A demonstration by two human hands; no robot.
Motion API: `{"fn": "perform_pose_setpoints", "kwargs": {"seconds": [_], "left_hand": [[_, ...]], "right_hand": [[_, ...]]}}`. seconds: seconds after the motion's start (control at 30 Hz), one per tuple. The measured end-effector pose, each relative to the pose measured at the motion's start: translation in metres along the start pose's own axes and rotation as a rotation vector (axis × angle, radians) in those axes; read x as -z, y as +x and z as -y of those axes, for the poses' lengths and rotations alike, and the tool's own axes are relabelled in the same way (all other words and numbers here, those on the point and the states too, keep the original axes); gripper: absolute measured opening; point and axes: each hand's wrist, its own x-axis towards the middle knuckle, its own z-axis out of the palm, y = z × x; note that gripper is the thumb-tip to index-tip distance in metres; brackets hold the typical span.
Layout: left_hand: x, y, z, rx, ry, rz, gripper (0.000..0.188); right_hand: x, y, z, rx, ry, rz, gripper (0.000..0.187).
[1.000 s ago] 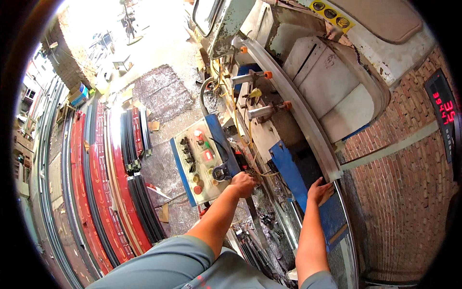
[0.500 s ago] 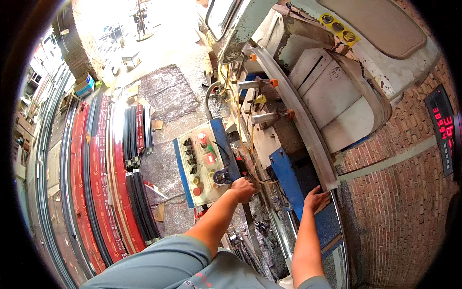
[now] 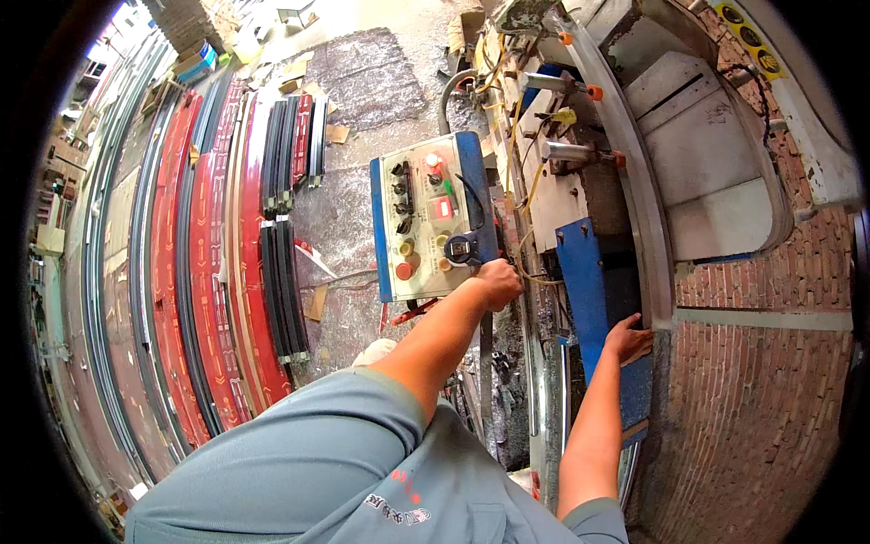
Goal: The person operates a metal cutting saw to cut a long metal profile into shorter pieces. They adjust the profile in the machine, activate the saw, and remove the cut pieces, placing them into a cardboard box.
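My left hand [image 3: 498, 285] is closed at the lower right corner of a control box [image 3: 421, 249] with a pale face, blue sides, knobs, push buttons and a small round dial. What its fingers wrap round is hidden. My right hand [image 3: 628, 341] reaches to the lower end of a long, curved metal profile [image 3: 649, 208] on the machine. Its thumb points up, apart from the fingers, which lie beside the profile's end. Under that hand is a blue machine plate [image 3: 584, 299]. Cylinders with orange tips [image 3: 571, 152] stand against the profile's left side.
Long red profiles [image 3: 208, 272] and dark profiles [image 3: 284, 281] lie on the floor at left. A pale machine cover [image 3: 716, 172] stands right of the metal profile. A brick wall [image 3: 743, 417] closes off the right. A cable [image 3: 449, 100] runs behind the control box.
The whole view has shifted, so the control box and machine now appear farther right and higher. My left hand stays by the box corner and my right hand by the profile's end.
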Motion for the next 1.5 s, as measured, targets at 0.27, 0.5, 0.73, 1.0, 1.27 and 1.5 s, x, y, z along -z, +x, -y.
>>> {"fn": "perform_pose_setpoints", "kwargs": {"seconds": [0.27, 0.5, 0.73, 1.0, 1.27, 1.5], "left_hand": [[0.002, 0.0, 0.0, 0.0, 0.019, 0.035, 0.015], [0.003, 0.004, -0.004, -0.004, 0.028, 0.055, 0.014], [0.002, -0.001, -0.001, -0.035, 0.047, -0.064, 0.006], [0.009, 0.002, 0.001, -0.025, 0.041, 0.044, 0.017], [0.01, -0.004, 0.003, -0.026, 0.038, 0.041, 0.018], [0.006, -0.001, 0.001, -0.047, 0.062, 0.011, 0.024]], "right_hand": [[-0.007, 0.002, -0.003, 0.056, 0.002, -0.108, 0.076], [-0.005, 0.0, -0.008, 0.022, 0.019, -0.107, 0.077], [-0.004, 0.002, -0.005, 0.002, 0.047, -0.039, 0.079], [-0.01, 0.006, -0.02, 0.046, 0.023, -0.094, 0.077], [0.01, -0.007, -0.004, 0.019, 0.015, -0.037, 0.077], [0.015, -0.005, -0.009, 0.018, 0.018, -0.055, 0.074]]}}
